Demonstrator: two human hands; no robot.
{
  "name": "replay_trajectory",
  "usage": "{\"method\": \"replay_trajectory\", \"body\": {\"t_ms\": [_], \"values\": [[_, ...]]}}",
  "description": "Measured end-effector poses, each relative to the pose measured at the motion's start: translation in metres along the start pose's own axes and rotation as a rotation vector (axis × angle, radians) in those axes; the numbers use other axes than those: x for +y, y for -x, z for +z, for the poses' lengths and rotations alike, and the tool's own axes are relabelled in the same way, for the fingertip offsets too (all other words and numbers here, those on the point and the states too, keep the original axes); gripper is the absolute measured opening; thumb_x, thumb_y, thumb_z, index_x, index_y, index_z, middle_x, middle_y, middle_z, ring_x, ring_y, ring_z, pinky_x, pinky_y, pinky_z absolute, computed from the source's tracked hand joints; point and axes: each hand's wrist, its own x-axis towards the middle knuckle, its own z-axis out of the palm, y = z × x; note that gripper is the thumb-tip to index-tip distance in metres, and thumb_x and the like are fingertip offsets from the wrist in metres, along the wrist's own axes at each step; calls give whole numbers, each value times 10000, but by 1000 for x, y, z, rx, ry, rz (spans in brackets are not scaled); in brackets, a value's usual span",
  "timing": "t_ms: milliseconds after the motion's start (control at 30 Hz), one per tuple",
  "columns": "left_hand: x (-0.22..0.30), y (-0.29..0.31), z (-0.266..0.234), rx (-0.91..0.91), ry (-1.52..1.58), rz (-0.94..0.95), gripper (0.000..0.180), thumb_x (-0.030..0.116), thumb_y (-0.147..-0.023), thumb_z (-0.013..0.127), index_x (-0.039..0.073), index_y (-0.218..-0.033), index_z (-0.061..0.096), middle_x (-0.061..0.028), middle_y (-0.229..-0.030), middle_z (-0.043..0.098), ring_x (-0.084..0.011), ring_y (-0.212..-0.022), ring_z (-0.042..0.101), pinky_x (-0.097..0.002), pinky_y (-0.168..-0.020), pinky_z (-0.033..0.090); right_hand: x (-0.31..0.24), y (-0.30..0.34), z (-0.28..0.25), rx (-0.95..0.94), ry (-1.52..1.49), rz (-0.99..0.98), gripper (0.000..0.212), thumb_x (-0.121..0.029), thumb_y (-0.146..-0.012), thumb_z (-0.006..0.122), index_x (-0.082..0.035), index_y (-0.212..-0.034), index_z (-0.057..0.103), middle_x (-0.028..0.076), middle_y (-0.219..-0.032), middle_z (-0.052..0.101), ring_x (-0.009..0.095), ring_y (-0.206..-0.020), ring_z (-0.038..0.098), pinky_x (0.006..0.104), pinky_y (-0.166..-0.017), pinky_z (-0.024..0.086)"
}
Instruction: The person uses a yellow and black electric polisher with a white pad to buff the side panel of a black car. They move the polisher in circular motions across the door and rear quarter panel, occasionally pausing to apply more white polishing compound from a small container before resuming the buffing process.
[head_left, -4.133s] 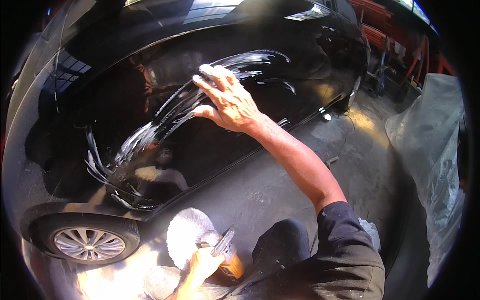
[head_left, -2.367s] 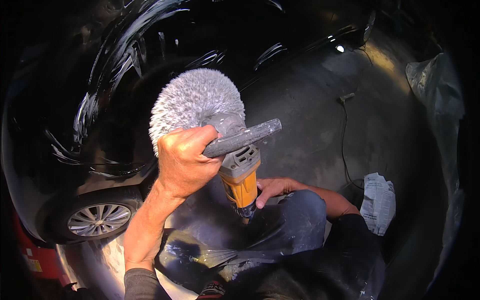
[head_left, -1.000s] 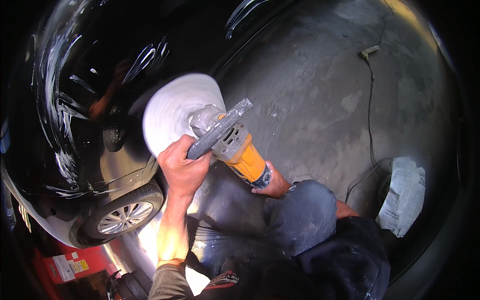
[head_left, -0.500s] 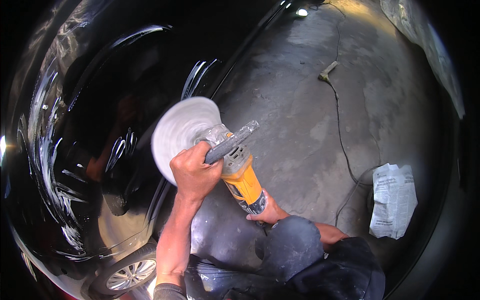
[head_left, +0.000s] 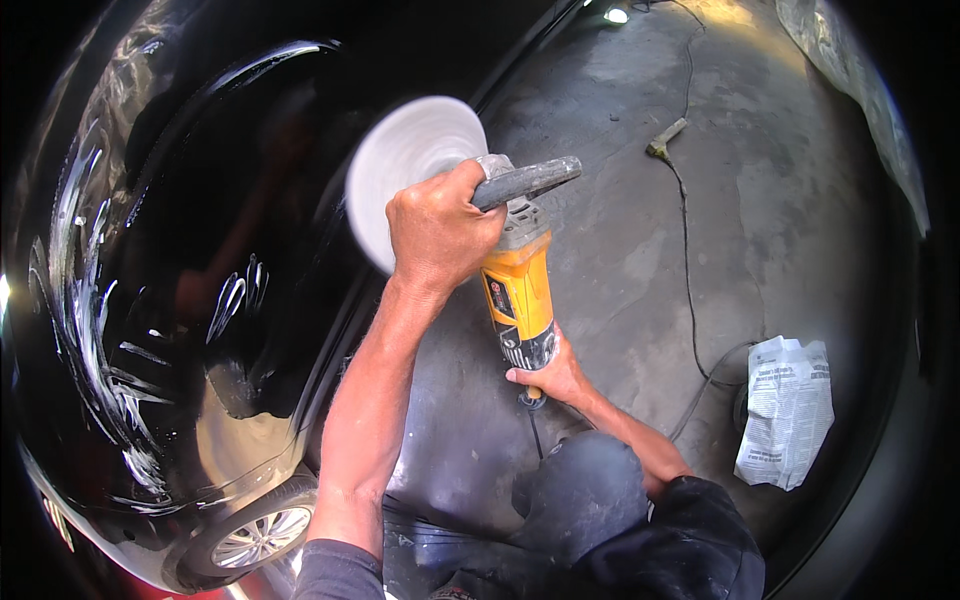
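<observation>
The left is filled by a black car (head_left: 270,160), streaked white. Along its right edge a polisher (head_left: 522,285) is held, its pad (head_left: 400,165) facing the car; the handle (head_left: 532,181) is clasped by the left hand (head_left: 440,228), the rear (head_left: 530,352) by the right hand (head_left: 556,374).

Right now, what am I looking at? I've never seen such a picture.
No robot here: this is someone working bare-handed, filmed by a wide fisheye camera worn on the head, so straight edges bend. The left hand grips the dark bar handle of a yellow-and-grey power polisher; the right hand holds its rear end. Its round white pad looks blurred, perhaps spinning. White smears streak the black car; a cable and printed paper show farther right.
</observation>
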Motion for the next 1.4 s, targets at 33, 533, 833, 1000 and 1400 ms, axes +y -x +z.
{"method": "replay_trajectory", "body": {"t_ms": [33, 533, 833, 1000, 1400], "values": [[1, 3, -3, 1, 23, -13, 77, 52, -719, 739, 29, -771, 687, -123, -639, 683, -238, -557, 688, -322, -534, 506, -2, -1, 0, -3, 3, 1, 924, -134, -653, 949, 0, -1392, 412, 92, -1277, 614, 180, -1206, 569, 354, -1074, 443], [19, 202, -138, 79, -279, -262, 294, -34, -709, 810, 57, -644, 538, -85, -544, 502, -268, -458, 494, -352, -488, 397, 34, 53, 42, -539, 199, 246, 958, -211, -696, 940, -27, -1439, 363, 132, -1320, 606, 231, -1288, 565, 376, -1087, 443], [17, 175, -133, 55, -276, -141, 247, 4, -667, 796, 51, -673, 553, -95, -587, 533, -258, -497, 531, -328, -505, 409, 34, 49, 42, -466, 126, 173, 924, -162, -690, 931, -37, -1431, 394, 126, -1314, 606, 223, -1277, 562, 381, -1087, 439], [7, 105, -88, 55, -236, 34, 241, 36, -696, 806, 69, -677, 568, -85, -572, 533, -257, -492, 527, -332, -498, 419, 12, 35, 21, -285, 77, 124, 929, -145, -675, 936, -27, -1423, 398, 128, -1298, 611, 217, -1258, 566, 376, -1093, 434], [14, 8, -8, 27, -80, -106, 135, 193, -778, 757, 71, -733, 719, -89, -631, 687, -265, -558, 692, -365, -532, 540, -21, -6, -4, -34, -7, 2, 858, -79, -663, 922, -28, -1372, 441, 60, -1214, 631, 163, -1100, 604, 343, -1000, 489]]}}
